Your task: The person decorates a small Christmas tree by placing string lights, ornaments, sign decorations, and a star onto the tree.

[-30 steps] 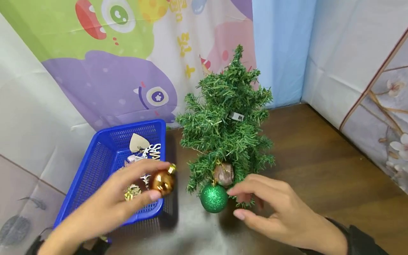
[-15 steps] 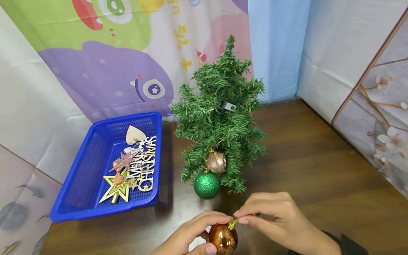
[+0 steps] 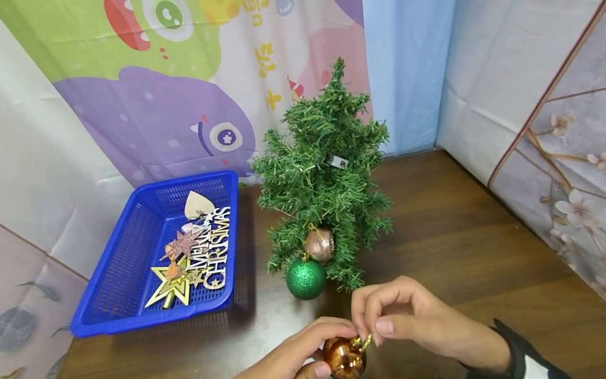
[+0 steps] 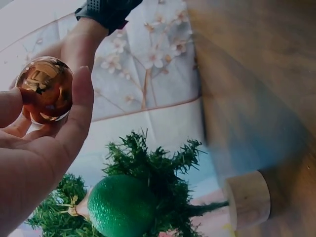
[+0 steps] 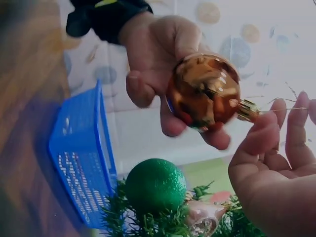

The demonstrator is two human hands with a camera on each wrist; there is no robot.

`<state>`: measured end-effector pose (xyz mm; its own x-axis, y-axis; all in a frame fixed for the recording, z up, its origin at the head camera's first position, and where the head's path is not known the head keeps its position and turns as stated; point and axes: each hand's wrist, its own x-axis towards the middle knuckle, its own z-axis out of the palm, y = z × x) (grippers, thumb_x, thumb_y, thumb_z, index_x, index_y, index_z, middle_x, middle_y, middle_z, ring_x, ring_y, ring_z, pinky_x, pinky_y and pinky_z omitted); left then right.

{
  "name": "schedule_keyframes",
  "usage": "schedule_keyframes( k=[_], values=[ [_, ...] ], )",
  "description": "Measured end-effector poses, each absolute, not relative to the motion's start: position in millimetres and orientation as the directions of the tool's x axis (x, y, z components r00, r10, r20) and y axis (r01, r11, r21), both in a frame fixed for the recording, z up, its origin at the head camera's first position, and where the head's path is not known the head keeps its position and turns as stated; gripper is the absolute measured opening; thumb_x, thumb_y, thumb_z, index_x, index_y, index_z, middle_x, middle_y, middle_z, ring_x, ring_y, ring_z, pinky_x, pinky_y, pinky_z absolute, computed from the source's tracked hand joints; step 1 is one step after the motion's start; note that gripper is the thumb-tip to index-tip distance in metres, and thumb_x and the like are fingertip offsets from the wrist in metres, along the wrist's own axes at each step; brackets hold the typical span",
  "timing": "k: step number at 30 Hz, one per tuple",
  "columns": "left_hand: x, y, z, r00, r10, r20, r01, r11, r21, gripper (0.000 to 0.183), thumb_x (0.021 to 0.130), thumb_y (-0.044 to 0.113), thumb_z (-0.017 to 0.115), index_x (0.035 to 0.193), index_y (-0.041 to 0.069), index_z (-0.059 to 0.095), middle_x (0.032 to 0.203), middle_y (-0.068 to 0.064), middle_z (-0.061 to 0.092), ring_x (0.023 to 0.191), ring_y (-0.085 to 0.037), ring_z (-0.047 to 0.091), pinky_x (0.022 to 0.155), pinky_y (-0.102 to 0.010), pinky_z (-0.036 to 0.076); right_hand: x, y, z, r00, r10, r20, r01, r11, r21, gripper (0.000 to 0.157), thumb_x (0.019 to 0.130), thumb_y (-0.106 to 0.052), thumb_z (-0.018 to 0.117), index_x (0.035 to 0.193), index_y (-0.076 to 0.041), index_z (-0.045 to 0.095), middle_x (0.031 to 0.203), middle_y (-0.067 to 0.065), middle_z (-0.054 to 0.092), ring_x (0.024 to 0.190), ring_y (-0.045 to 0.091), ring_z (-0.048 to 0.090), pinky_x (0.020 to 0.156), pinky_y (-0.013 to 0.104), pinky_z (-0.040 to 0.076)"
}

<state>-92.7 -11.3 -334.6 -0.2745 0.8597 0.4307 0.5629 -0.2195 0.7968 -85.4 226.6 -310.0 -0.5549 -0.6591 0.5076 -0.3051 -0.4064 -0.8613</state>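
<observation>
My left hand [image 3: 303,345] grips a shiny copper Christmas ball [image 3: 345,359] low in the head view, fingers and thumb around its sides. With its fingertips my right hand [image 3: 416,321] pinches the thin gold string [image 5: 291,107] at the ball's gold cap [image 5: 247,109]; the right wrist view shows the loop drawn out between the fingers. Just beyond the hands stands a small green Christmas tree [image 3: 326,179]. A green glitter ball [image 3: 305,279] and a pink ball [image 3: 320,245] hang on its lower front branches.
To the left a blue plastic basket [image 3: 134,321] holds a gold star [image 3: 163,287], a white Merry Christmas sign [image 3: 218,252], a pink star [image 3: 182,243] and a pale heart [image 3: 198,204]. The tree has a wooden base [image 4: 249,200]. Printed curtains rise behind the brown table [image 3: 426,221].
The left hand has brought the copper ball from over the basket to in front of the tree. The right hand has left the green ball's side and now pinches the copper ball's string.
</observation>
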Motion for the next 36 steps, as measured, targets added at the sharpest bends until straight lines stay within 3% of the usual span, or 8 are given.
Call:
schedule_keyframes(
  k=[5,9,11,13,19,25,31,36],
  values=[
    [-94,-7,-317,-0.298,0.875,0.382,0.612,-0.132,0.78,0.041,0.101,0.013,0.045,0.139,0.004,0.034,0.142,-0.014,0.038,0.129,-0.022,0.04,0.097,-0.034,0.043,-87,228,-301,-0.569,-0.637,0.521,-0.321,-0.411,-0.853,0.008,0.093,0.005,0.05,0.086,0.004,0.055,0.083,0.019,0.049,0.077,0.028,0.049,0.068,0.038,0.047],
    [-98,-1,-287,-0.47,0.796,0.382,0.71,0.084,0.699,0.05,0.092,0.022,0.064,0.137,0.012,0.044,0.139,-0.001,0.045,0.127,-0.016,0.042,0.102,-0.037,0.038,-89,231,-280,-0.627,-0.577,0.524,-0.498,-0.22,-0.839,0.017,0.088,0.013,0.057,0.092,-0.003,0.063,0.084,0.011,0.056,0.075,0.021,0.051,0.065,0.033,0.048],
    [-103,6,-269,-0.55,0.722,0.419,0.725,0.165,0.668,0.049,0.087,0.025,0.07,0.131,0.014,0.053,0.127,0.005,0.055,0.118,-0.01,0.049,0.099,-0.036,0.04,-94,232,-266,-0.628,-0.542,0.559,-0.617,-0.091,-0.782,0.023,0.086,0.012,0.06,0.095,-0.008,0.066,0.085,0.006,0.06,0.074,0.016,0.053,0.063,0.029,0.047],
    [-112,16,-253,-0.582,0.654,0.483,0.743,0.186,0.643,0.04,0.084,0.021,0.074,0.12,0.011,0.061,0.112,0.005,0.063,0.104,-0.007,0.056,0.092,-0.032,0.044,-101,234,-252,-0.614,-0.514,0.599,-0.708,0.023,-0.706,0.022,0.086,0.007,0.064,0.096,-0.012,0.068,0.085,0.001,0.062,0.073,0.012,0.052,0.06,0.025,0.045],
    [-137,33,-222,-0.593,0.576,0.563,0.777,0.224,0.588,0.016,0.085,0.003,0.07,0.101,0.003,0.07,0.081,0.001,0.07,0.071,-0.002,0.06,0.063,-0.018,0.049,-125,237,-224,-0.599,-0.443,0.667,-0.794,0.219,-0.567,0.007,0.089,-0.008,0.066,0.091,-0.012,0.071,0.077,-0.006,0.061,0.059,0.006,0.044,0.05,0.021,0.035],
    [-149,32,-217,-0.617,0.52,0.59,0.787,0.414,0.457,0.007,0.086,0.002,0.069,0.089,0.008,0.071,0.079,0.003,0.069,0.069,-0.004,0.061,0.063,-0.022,0.048,-139,234,-223,-0.642,-0.346,0.685,-0.759,0.411,-0.504,0.015,0.082,0.003,0.071,0.083,-0.012,0.071,0.073,-0.009,0.057,0.06,0.009,0.043,0.051,0.023,0.034],
    [-154,37,-224,-0.492,0.491,0.719,0.784,0.609,0.121,0.005,0.086,0.012,0.069,0.083,0.015,0.07,0.078,0.003,0.064,0.069,-0.015,0.052,0.064,-0.034,0.035,-151,233,-230,-0.592,-0.347,0.727,-0.766,0.524,-0.373,0.014,0.08,0.002,0.073,0.079,-0.012,0.066,0.075,-0.007,0.057,0.072,0.009,0.048,0.064,0.024,0.039],
    [-158,41,-224,-0.426,0.474,0.771,0.72,0.693,-0.029,0.011,0.089,0.012,0.066,0.078,0.014,0.069,0.078,0.0,0.061,0.072,-0.021,0.05,0.07,-0.042,0.036,-157,234,-230,-0.575,-0.371,0.73,-0.747,0.603,-0.282,0.011,0.08,-0.003,0.073,0.078,-0.011,0.066,0.074,-0.004,0.057,0.072,0.009,0.047,0.064,0.025,0.039]
  ],
)
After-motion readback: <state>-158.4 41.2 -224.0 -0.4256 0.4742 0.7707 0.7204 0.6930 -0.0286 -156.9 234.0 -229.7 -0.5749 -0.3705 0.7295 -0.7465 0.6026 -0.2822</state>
